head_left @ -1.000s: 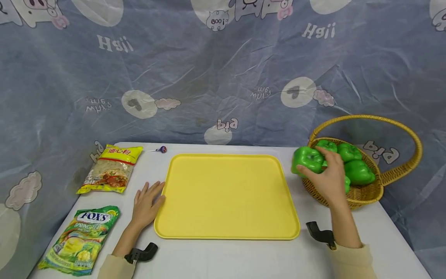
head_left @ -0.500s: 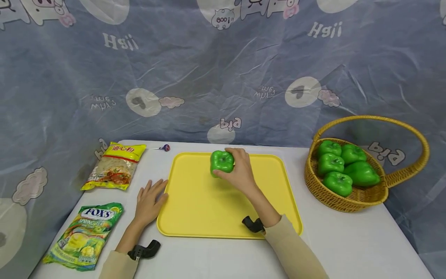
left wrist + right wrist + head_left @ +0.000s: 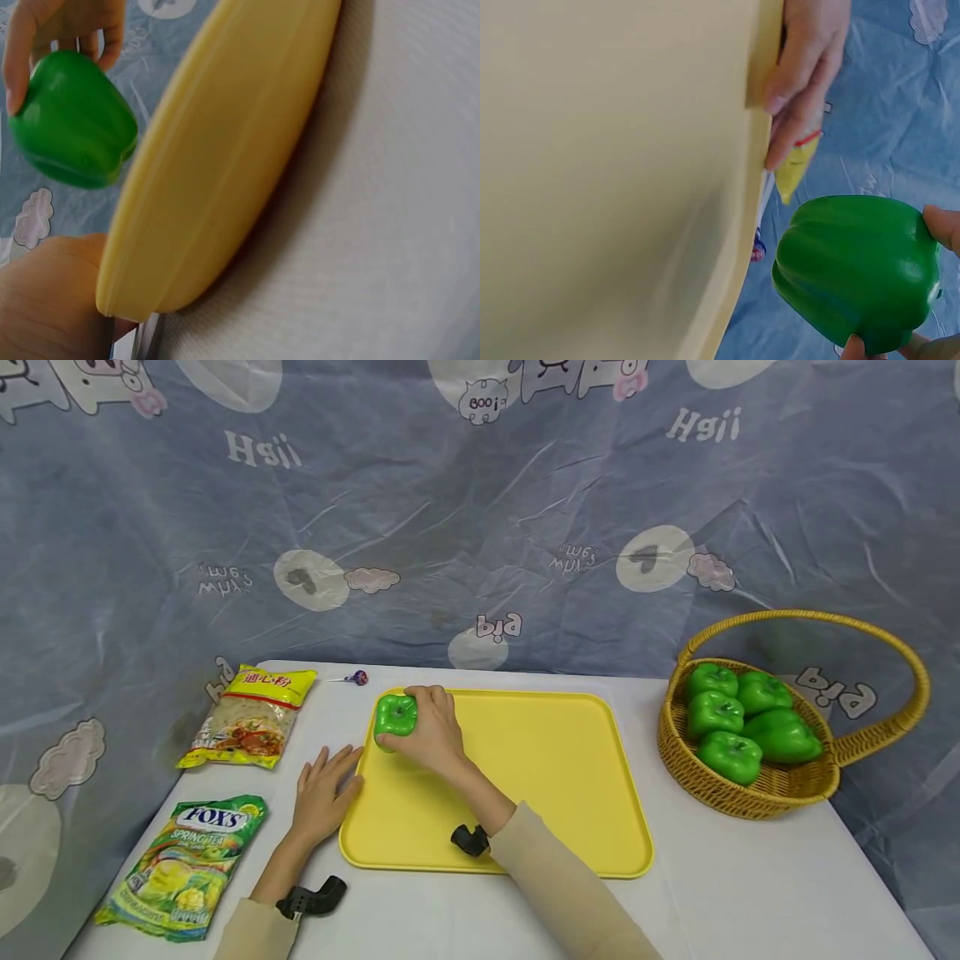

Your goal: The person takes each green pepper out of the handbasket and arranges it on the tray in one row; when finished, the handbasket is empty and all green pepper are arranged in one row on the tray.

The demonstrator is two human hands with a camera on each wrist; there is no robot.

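My right hand (image 3: 433, 727) holds a green bell pepper (image 3: 395, 717) between thumb and fingers, over the far left corner of the yellow tray (image 3: 525, 777). In the right wrist view the green bell pepper (image 3: 859, 270) hangs above the tray's rim, stem side toward the palm. The left wrist view shows the same bell pepper (image 3: 75, 120) raised beyond the tray's edge. My left hand (image 3: 321, 797) rests on the white table with fairly straight fingers, its fingertips right at the tray's left rim.
A wicker basket (image 3: 750, 806) with a tall handle stands at the right, holding several green bell peppers (image 3: 729, 757). Along the left lie a yellow noodle bag (image 3: 247, 718), a green FOX'S candy bag (image 3: 183, 868) and a lollipop (image 3: 360, 677). A patterned grey-blue cloth (image 3: 450, 510) hangs behind the table.
My right hand has carried the bell pepper leftward from beside the basket, across the tray to its far left corner. My left hand stays at the tray's rim.
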